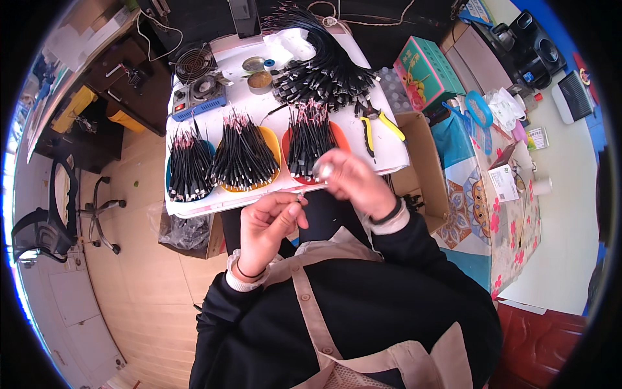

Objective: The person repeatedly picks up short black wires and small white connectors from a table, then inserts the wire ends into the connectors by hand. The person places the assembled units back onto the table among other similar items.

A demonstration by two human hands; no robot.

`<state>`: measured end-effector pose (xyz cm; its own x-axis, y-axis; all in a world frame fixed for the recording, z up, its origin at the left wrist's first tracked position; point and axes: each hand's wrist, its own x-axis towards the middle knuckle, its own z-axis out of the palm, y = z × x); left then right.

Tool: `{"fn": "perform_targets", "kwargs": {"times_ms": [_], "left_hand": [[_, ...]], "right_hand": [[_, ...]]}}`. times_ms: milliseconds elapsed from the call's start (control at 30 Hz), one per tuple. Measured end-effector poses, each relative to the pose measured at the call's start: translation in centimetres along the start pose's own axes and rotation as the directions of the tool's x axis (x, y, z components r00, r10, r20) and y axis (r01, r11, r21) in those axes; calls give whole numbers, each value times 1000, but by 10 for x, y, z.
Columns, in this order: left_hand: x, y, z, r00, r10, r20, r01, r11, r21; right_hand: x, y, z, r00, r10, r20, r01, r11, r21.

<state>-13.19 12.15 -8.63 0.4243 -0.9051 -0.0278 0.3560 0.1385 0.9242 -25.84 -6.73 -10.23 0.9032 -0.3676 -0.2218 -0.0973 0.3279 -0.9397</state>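
Note:
My left hand [267, 227] is just off the near edge of the white table, thumb and forefinger pinched together. A tiny metallic-looking piece shows at the fingertips, too small to name. My right hand [355, 183] hovers in front of the red tray [341, 137], fingers curled and slightly blurred; whatever they hold, if anything, is hidden. Short black cables [304, 139] with pinkish stripped wire ends stand bunched in that tray. More cables fill a yellow tray [272, 146] and a blue tray [209, 148] to its left.
Behind the trays lies a large bundle of black cables [324, 78]. A blue fan device [199, 97], an open round tin [260, 80] and yellow-handled pliers [376, 126] are also on the table [243, 107]. Cardboard boxes stand at right [424, 168] and below left [188, 233].

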Motion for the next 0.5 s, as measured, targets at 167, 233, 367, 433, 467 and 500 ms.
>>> {"fn": "perform_targets", "kwargs": {"times_ms": [167,233,367,433,467,500], "left_hand": [[17,-9,-5,995,26,-94,-28,999,-25],[21,-12,-7,990,32,-135,-40,998,-54],[23,-11,-15,965,69,-254,-89,994,-69],[23,-10,-20,950,78,-302,-114,988,-105],[23,-10,-21,939,73,-335,-108,990,-87],[22,-10,-22,942,78,-326,-111,990,-84]], "right_hand": [[60,10,-60,874,-394,-286,91,709,-699],[75,9,-64,862,-442,-248,96,622,-777],[78,-2,-41,814,-524,-251,177,635,-752],[80,-10,-23,827,-548,-124,237,540,-808],[84,-12,-13,855,-510,-96,189,478,-858],[90,-15,-3,847,-532,-8,234,387,-892]]}}
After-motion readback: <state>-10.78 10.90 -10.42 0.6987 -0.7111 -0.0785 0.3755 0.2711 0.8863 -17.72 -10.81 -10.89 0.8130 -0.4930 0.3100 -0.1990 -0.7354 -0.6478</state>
